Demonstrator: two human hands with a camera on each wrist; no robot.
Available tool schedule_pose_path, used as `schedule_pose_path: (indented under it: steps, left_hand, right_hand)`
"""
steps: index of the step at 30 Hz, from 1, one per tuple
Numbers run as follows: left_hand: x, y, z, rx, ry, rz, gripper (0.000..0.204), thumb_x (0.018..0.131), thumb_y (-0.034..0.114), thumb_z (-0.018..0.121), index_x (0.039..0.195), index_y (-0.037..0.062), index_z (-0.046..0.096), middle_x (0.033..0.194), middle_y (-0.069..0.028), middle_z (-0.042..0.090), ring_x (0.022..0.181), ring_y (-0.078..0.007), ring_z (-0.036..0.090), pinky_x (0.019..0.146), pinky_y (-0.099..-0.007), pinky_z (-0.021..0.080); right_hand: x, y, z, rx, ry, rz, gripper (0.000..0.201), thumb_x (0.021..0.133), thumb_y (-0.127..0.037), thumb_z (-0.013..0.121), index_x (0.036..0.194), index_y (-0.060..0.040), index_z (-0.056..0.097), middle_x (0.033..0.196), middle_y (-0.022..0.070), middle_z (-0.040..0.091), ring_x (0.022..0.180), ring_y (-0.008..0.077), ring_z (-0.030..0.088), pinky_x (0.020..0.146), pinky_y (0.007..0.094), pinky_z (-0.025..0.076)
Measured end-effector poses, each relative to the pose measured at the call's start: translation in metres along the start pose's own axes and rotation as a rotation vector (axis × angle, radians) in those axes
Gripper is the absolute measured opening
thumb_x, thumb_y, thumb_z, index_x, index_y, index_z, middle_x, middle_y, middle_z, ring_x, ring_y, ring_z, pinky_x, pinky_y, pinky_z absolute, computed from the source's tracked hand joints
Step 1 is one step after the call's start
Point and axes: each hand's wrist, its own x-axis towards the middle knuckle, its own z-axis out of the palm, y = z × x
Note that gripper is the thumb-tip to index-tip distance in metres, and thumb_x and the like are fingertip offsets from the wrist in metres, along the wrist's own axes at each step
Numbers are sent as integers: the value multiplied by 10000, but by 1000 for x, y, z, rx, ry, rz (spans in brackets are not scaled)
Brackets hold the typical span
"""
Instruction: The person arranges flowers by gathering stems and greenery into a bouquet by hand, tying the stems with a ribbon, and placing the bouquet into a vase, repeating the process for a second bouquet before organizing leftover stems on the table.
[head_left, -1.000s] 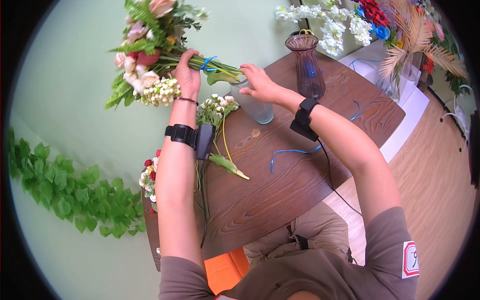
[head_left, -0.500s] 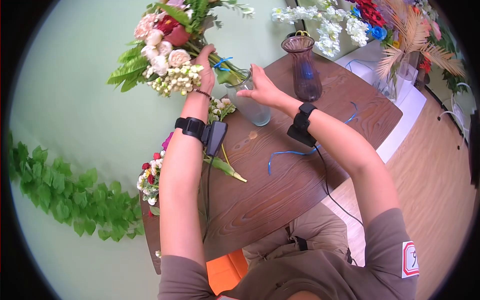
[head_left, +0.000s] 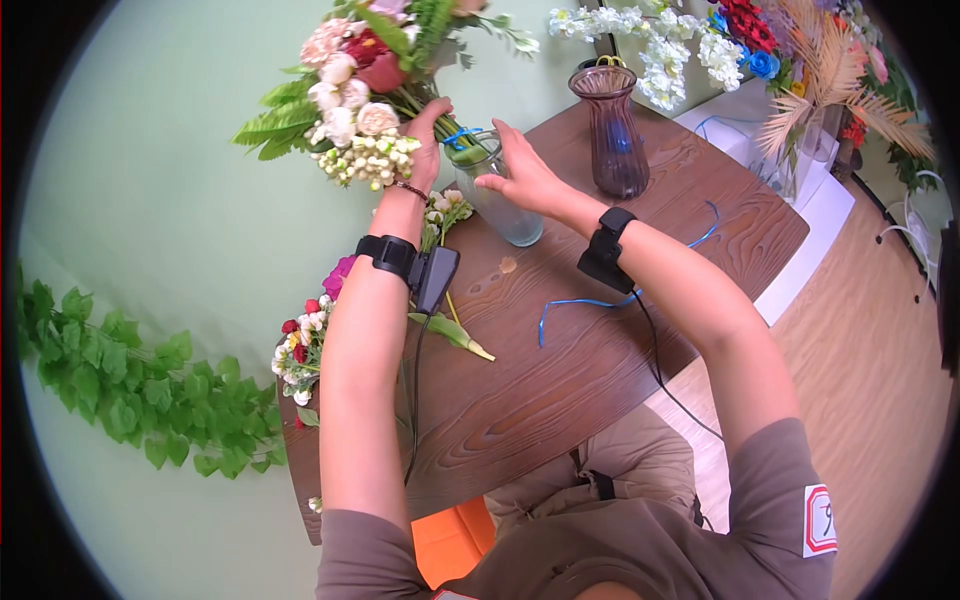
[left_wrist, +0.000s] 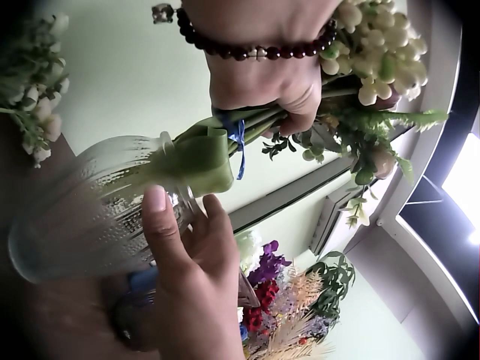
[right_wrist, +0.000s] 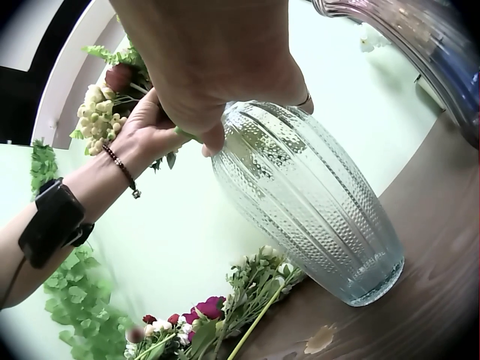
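My left hand (head_left: 424,150) grips a mixed bouquet (head_left: 340,122) by its stems, its pink, red and cream blooms leaning out to the left. A blue ribbon (left_wrist: 238,142) is tied round the stems just below that hand. The stem ends, wrapped by a broad green leaf (left_wrist: 202,161), sit inside the mouth of a clear ribbed glass vase (right_wrist: 322,202). Near the rim, my right hand (head_left: 530,180) holds this vase, thumb on one side and fingers on the other. The vase's base is at the dark wooden table (head_left: 560,370).
A purple glass vase (head_left: 612,140) stands behind to the right, near white blossom branches (head_left: 665,60). Loose white flowers (head_left: 450,212) and a cut leafy stem (head_left: 450,332) lie left of the clear vase. Another blue ribbon (head_left: 590,301) lies on the table. Ivy (head_left: 130,380) hangs along the wall.
My left hand has moved right and slightly down with the bouquet, and the stem ends have gone into the vase's mouth. The right hand has stayed at the rim.
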Motion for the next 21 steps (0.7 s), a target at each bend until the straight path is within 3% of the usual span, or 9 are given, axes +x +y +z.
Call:
schedule_pose_path:
  steps: [5, 6, 7, 10, 13, 14, 17, 19, 21]
  left_hand:
    - [-6, -25, -11, 176, -204, 114, 156, 754, 44, 691, 879, -27, 631, 847, -80, 634, 789, -159, 601, 785, -274, 479]
    - [-4, -30, -20, 433, -275, 149, 202, 830, 88, 601, 1000, -17, 633, 1000, -89, 638, 947, -166, 582, 915, -274, 417]
    - [-4, -38, -28, 431, -275, 148, 202, 830, 88, 601, 1000, -17, 633, 1000, -89, 638, 947, -166, 582, 915, -274, 417]
    - [-23, -39, -39, 1164, -470, 452, 326, 921, 112, 427, 1211, 47, 563, 1282, -105, 522, 1185, -189, 468, 1048, -304, 309]
    - [-22, -58, -46, 1072, -491, 295, 369, 893, 133, 454, 1249, 176, 541, 1281, -134, 498, 1204, -259, 441, 1028, -354, 327]
    - [-27, -60, -46, 1231, -485, 466, 359, 896, 165, 470, 1244, 208, 546, 1290, -140, 489, 1213, -267, 434, 1036, -361, 314]
    - [-36, -64, -43, 932, -427, 380, 330, 891, 147, 523, 1206, 67, 581, 1239, -106, 542, 1132, -178, 489, 1008, -303, 345]
    - [-39, -65, -43, 953, -401, 430, 324, 893, 178, 542, 1198, 84, 595, 1211, -98, 558, 1091, -171, 502, 982, -305, 361]
    - [-47, -60, -42, 772, -354, 279, 323, 894, 241, 551, 1175, 92, 610, 1158, -91, 581, 1065, -168, 515, 960, -309, 376]
  right_hand:
    - [1, 5, 0, -17, -38, 6, 856, 761, -248, 721, 1359, 87, 207, 1346, 293, 329, 1272, 389, 334, 1057, 399, 289]
    - [1, 6, 1, -18, -39, 8, 856, 761, -248, 721, 1359, 87, 207, 1346, 293, 329, 1272, 389, 334, 1057, 399, 289]
    - [1, 7, 2, -22, -7, -23, 860, 744, -244, 733, 1347, 97, 223, 1304, 300, 364, 1236, 409, 360, 1036, 410, 310]
    - [1, 10, 5, -29, 31, -57, 866, 724, -242, 748, 1331, 109, 240, 1258, 309, 401, 1197, 430, 388, 1013, 421, 331]
    - [2, 10, 5, -24, 41, -66, 870, 715, -238, 755, 1325, 110, 242, 1254, 312, 404, 1193, 433, 392, 1011, 420, 332]
    - [2, 11, 5, -17, 47, -73, 871, 709, -233, 759, 1323, 109, 244, 1253, 314, 405, 1192, 433, 394, 1010, 420, 332]
    - [2, 10, 5, 88, 51, -72, 835, 703, -210, 762, 1305, 91, 268, 1237, 306, 413, 1183, 427, 400, 1003, 418, 335]
    - [1, 8, 3, 97, 18, -53, 825, 727, -203, 742, 1328, 73, 250, 1287, 282, 385, 1228, 390, 373, 1031, 400, 306]
    - [2, 12, 6, 111, -15, -37, 815, 751, -197, 722, 1352, 55, 232, 1336, 258, 357, 1274, 353, 346, 1059, 383, 276]
